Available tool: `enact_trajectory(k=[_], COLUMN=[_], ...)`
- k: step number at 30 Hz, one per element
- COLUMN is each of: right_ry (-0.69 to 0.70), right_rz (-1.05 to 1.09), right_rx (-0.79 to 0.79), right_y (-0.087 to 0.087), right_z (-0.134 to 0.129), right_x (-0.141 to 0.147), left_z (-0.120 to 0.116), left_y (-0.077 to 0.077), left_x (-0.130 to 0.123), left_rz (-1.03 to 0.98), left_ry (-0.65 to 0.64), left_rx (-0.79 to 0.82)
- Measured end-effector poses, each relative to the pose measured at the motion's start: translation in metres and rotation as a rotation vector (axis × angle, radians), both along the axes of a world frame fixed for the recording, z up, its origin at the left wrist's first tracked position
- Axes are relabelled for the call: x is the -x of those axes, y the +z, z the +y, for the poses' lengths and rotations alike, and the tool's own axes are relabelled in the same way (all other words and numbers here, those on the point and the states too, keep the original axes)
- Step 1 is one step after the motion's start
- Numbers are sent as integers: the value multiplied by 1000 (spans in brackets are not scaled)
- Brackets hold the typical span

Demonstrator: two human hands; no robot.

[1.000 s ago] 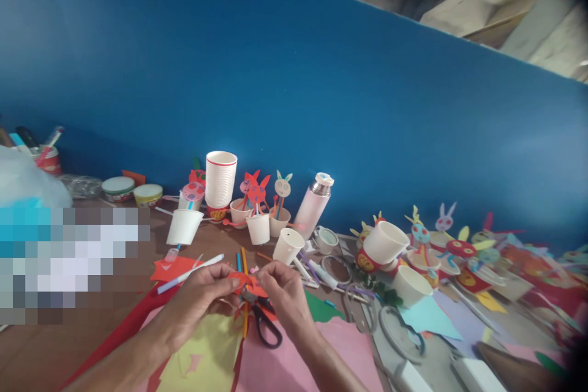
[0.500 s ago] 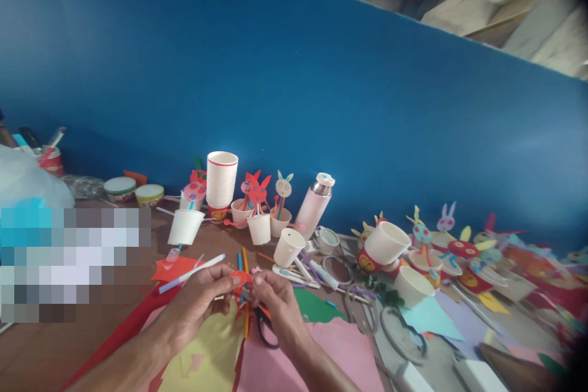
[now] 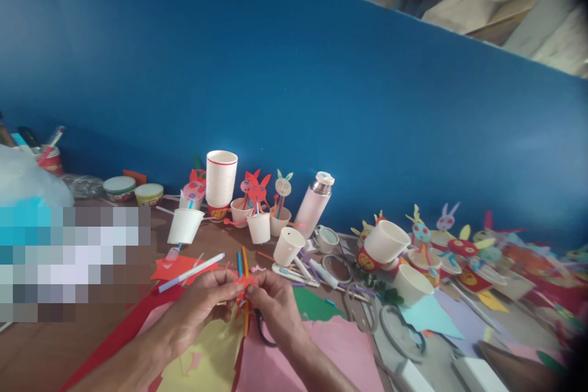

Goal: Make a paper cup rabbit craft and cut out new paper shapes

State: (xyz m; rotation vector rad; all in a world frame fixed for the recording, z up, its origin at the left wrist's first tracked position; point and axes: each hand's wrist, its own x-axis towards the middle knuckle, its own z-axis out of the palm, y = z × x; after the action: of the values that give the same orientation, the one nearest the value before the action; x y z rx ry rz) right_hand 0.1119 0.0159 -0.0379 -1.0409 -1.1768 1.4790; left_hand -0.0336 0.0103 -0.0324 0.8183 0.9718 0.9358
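Between my two hands is a small piece of orange-red paper (image 3: 245,283). My left hand (image 3: 215,294) pinches its left side, and my right hand (image 3: 271,297) pinches its right side, thumbs almost meeting. My fingers cover most of the paper, so its shape cannot be made out. Partly hidden behind my right hand is a scissors handle (image 3: 264,332). Orange pencil-like sticks (image 3: 245,262) and a blue one (image 3: 239,264) lie just beyond my fingertips. Below the hands are yellow paper (image 3: 202,349) and pink paper (image 3: 316,355).
White paper cups (image 3: 289,247), a tall cup stack (image 3: 222,177) and a pale pink thermos (image 3: 313,203) stand along the blue wall (image 3: 294,86). Paper rabbit heads rise from several cups. A white marker (image 3: 192,272) lies left; green paper (image 3: 319,305) and tape rings (image 3: 399,334) lie right.
My right hand has shifted slightly left, and its thumb now presses on the orange-red paper. The scissors handle is more covered by that hand. The left hand has barely moved.
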Motion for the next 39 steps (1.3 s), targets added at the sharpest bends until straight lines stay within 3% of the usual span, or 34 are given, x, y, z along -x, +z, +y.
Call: enact_trajectory(k=[6, 14, 19, 25, 29, 39], right_ry=[29, 126, 146, 182, 177, 146], right_rz=[-51, -125, -145, -20, -66, -124], right_rx=[-7, -28, -62, -47, -73, -125], right_y=[-1, -7, -10, -4, -8, -13], right_z=[4, 5, 6, 2, -1, 2], right_x=[-6, -9, -10, -7, -5, -5], left_z=[1, 3, -3, -1, -1, 0], left_y=[8, 11, 17, 19, 14, 12], left_x=[11, 10, 3, 0, 0, -3], left_rz=[-64, 174, 304, 292, 264, 231], left_ry=[-54, -160, -101, 7, 75, 94], left_rx=[-18, -79, -178, -202, -184, -141])
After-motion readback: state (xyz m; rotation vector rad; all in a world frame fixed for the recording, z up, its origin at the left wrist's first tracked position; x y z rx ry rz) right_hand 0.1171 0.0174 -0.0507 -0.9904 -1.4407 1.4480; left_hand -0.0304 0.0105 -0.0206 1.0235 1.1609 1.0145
